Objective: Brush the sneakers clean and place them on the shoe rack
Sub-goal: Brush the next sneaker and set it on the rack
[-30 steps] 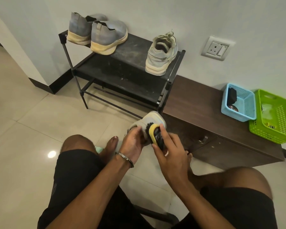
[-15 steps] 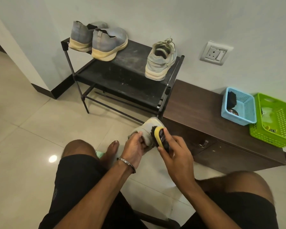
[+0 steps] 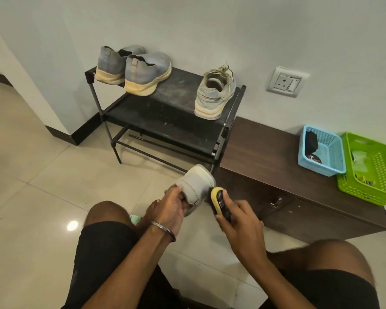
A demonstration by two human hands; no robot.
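Left hand [image 3: 173, 210] grips a grey sneaker [image 3: 195, 186] near the shoe rack [image 3: 165, 121]. Right hand [image 3: 239, 221] curls round a yellow brush [image 3: 218, 201], held vs. the sneaker's right side.

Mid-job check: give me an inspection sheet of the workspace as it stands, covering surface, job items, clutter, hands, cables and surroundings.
Surface: glossy beige tiled floor.
Job's things: black metal shoe rack holds a grey slip-on pair and one pale laced sneaker; a matching pale sneaker is in hand; yellow-backed brush beside its toe end.
Clutter: blue plastic basket and green plastic basket on a dark wooden bench.
Hands: left hand grips the sneaker; right hand grips the brush.
Cables: nothing seen.
Surroundings: white wall socket.
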